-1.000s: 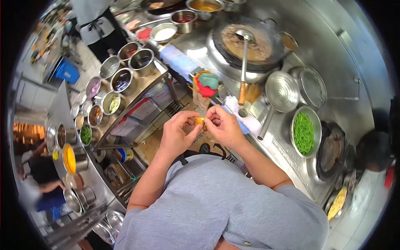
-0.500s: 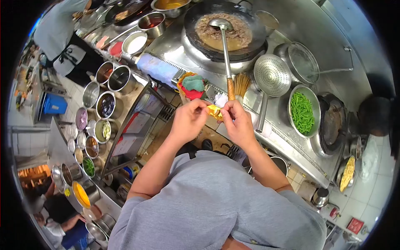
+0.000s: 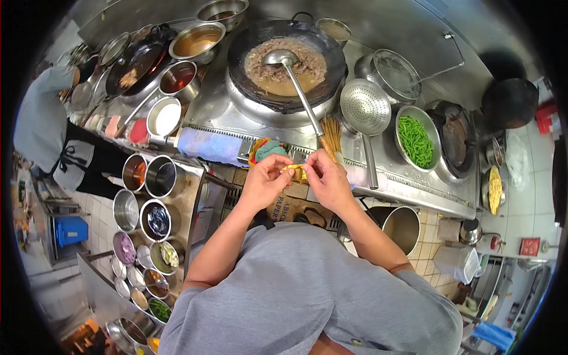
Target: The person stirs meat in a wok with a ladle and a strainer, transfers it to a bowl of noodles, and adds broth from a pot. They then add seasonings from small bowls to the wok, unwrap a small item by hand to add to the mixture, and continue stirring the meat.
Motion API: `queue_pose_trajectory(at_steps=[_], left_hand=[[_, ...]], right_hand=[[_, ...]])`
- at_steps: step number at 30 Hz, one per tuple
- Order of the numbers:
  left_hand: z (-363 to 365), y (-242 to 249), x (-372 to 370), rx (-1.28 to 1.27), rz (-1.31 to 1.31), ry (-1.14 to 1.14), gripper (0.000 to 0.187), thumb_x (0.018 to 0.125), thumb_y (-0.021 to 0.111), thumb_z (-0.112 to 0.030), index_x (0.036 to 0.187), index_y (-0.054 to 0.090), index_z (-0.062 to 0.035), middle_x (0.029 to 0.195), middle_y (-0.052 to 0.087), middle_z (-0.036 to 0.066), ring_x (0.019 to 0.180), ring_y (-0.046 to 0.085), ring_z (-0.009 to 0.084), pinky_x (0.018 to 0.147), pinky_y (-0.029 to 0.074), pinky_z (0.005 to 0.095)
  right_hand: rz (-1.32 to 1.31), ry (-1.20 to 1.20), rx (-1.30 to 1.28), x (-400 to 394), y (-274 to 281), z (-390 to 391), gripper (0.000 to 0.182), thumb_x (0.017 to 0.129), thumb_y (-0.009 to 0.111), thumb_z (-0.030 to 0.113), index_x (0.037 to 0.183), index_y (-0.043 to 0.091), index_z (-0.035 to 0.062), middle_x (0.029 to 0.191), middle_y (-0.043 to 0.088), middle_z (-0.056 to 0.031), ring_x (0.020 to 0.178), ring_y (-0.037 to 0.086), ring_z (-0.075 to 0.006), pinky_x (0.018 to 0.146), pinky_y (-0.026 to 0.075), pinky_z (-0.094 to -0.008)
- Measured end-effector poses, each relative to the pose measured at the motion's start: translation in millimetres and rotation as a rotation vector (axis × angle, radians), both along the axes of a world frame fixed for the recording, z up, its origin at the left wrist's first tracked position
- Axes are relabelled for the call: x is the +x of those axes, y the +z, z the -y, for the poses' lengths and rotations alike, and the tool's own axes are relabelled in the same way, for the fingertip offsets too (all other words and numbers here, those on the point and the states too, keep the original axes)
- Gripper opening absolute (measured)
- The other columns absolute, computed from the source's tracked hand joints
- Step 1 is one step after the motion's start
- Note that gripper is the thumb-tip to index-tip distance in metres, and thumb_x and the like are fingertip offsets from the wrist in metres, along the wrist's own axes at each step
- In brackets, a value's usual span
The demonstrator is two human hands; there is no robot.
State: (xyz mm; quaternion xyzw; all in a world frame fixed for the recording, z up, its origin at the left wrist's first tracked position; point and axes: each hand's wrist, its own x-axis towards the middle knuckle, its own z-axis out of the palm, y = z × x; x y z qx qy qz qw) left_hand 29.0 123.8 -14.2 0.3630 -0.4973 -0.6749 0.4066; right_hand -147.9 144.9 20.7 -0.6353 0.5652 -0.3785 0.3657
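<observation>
A small yellow packet [image 3: 294, 168] is pinched between my two hands, in front of the stove edge. My left hand [image 3: 266, 182] has thumb and fingers closed on its left end. The right end is in the closed fingers of my right hand [image 3: 329, 181]. Just beyond my hands lie a green cloth [image 3: 270, 149] and a bamboo brush [image 3: 331, 135]. A ladle [image 3: 283, 57] rests in the large wok [image 3: 248, 36], which holds meat in brownish liquid, its wooden handle reaching toward my right hand.
Right of the wok are a perforated strainer [image 3: 365, 106] and a bowl of green beans [image 3: 416, 141]. At left stands a cart with metal pots [image 3: 126, 210]. A co-worker [image 3: 50, 112] stands at the far left. An empty pot [image 3: 402, 229] is below my right forearm.
The view has turned, so the stove and cart appear shifted left. The yellow packet now looks narrower between my fingers. Both hands still hold it.
</observation>
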Motion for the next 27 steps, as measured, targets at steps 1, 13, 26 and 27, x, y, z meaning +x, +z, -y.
queue_pose_trajectory(at_steps=[1,13,26,27], left_hand=[[4,-2,3,0.002,0.0,-0.019,0.016,0.091,0.059,-0.009,0.105,0.055,-0.0012,0.084,0.062,0.003,0.072,0.062,0.0091,0.062,0.05,0.022],[39,-21,14,0.096,0.107,-0.013,0.015,0.094,0.056,-0.016,0.096,0.059,-0.0009,0.085,0.064,0.004,0.07,0.062,0.0097,0.063,0.056,0.0236],[43,-74,38,0.296,0.184,0.054,0.015,0.099,0.047,-0.019,0.095,0.05,-0.0045,0.076,0.058,0.004,0.056,0.056,0.0092,0.05,0.048,0.0233],[40,-83,45,0.299,0.235,0.021,0.016,0.099,0.046,-0.021,0.097,0.05,-0.0057,0.076,0.058,0.004,0.054,0.055,0.0093,0.051,0.047,0.0225]], right_hand=[[-0.026,-0.021,0.017,4,0,1,0.01,0.087,0.058,0.004,0.093,0.049,0.0019,0.074,0.056,-0.0101,0.063,0.059,-0.0209,0.054,0.045,-0.031],[-0.38,-0.223,-0.283,43,-9,2,0.02,0.079,0.07,0.014,0.096,0.061,0.007,0.104,0.051,-0.0096,0.077,0.062,-0.0262,0.065,0.051,-0.0348],[-0.234,0.056,0.156,19,-9,37,0.02,0.077,0.073,0.017,0.089,0.063,0.0046,0.093,0.06,-0.0098,0.08,0.062,-0.0219,0.071,0.05,-0.0337],[-0.257,0.085,0.227,-4,-18,50,0.018,0.078,0.072,0.017,0.087,0.063,0.0047,0.089,0.062,-0.0092,0.077,0.062,-0.0199,0.07,0.05,-0.0328]])
